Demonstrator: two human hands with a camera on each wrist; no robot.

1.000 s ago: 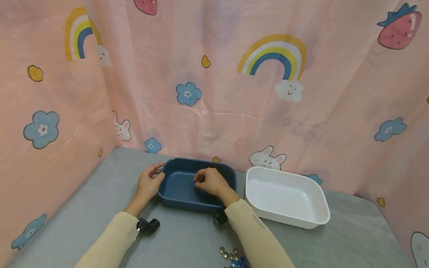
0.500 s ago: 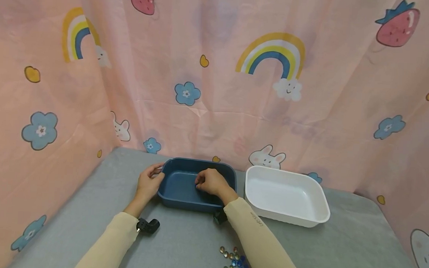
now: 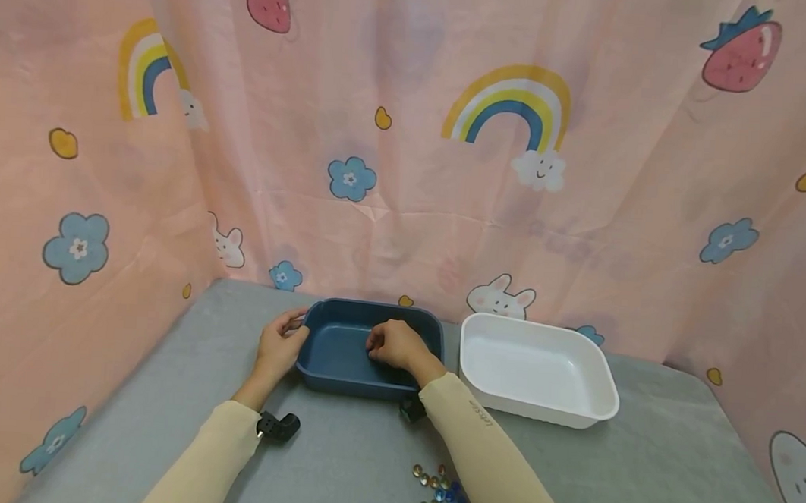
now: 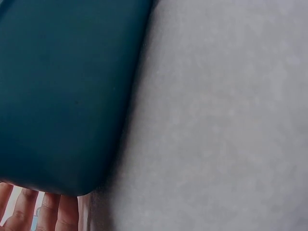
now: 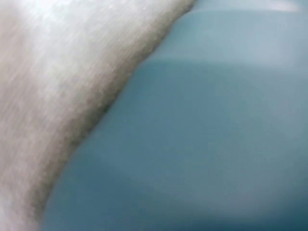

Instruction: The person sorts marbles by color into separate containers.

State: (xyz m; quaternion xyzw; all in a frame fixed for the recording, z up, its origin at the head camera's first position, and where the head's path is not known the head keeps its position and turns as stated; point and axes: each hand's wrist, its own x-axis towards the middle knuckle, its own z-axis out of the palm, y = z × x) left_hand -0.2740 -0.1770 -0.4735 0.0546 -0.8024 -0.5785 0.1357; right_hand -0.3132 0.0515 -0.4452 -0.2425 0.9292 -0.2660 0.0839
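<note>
A dark blue rectangular tray (image 3: pixel 338 366) stands towards the back of the table. My left hand (image 3: pixel 278 349) rests against its left end, thumb by the rim; its fingers (image 4: pixel 47 211) lie fairly straight along the outer wall in the left wrist view. Inside the tray, low over the floor, my right hand (image 3: pixel 395 344) has its thumb and fingers pinched together. A tiny dark blue spot shows at those fingertips, seemingly a blue marble, mostly hidden. The right wrist view holds only the tray's outer wall (image 5: pixel 192 134) and grey cloth.
To the right of the blue tray stands a white tray (image 3: pixel 533 371). Several glass marbles (image 3: pixel 439 495), amber and blue, lie loose near the front, partly behind my right sleeve (image 3: pixel 488 453). A patterned pink curtain (image 3: pixel 403 244) closes off the back and sides.
My right hand has shifted slightly right and down within the blue tray, then stayed almost still. The left hand and both trays have held their places; the view has tilted a little.
</note>
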